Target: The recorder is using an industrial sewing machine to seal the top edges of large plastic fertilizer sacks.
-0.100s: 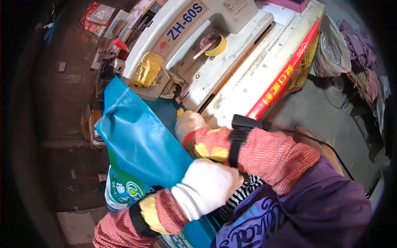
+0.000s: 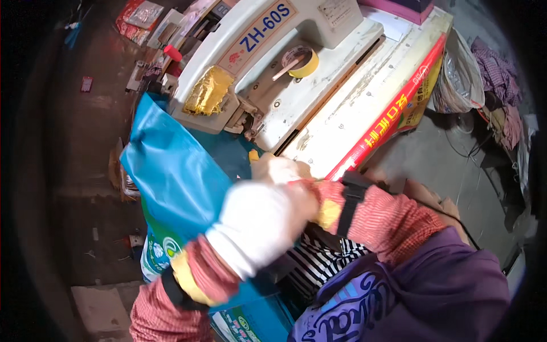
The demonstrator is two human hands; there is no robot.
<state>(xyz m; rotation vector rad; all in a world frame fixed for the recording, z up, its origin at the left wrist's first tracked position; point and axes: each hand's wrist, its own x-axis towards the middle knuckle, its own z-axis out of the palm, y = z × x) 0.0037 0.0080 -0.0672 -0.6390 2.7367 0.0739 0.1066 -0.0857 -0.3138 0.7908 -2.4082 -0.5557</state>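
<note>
1. Left hand (image 2: 259,225), white glove, is pressed flat on the blue bag (image 2: 176,176), not clamped around it.
2. Right hand (image 2: 279,170) sits at the bag's edge by the bench's front edge; grip's blurry, can't tell.
3. Sewing machine (image 2: 268,62) is right behind.

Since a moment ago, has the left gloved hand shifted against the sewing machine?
Yes. The left hand has moved up and right over the blue bag, closer to the sewing machine and the right hand.

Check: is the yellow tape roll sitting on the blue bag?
No, the yellow tape roll lies on the white machine's bed, up beyond the blue bag that the gloved hands work at.
</note>
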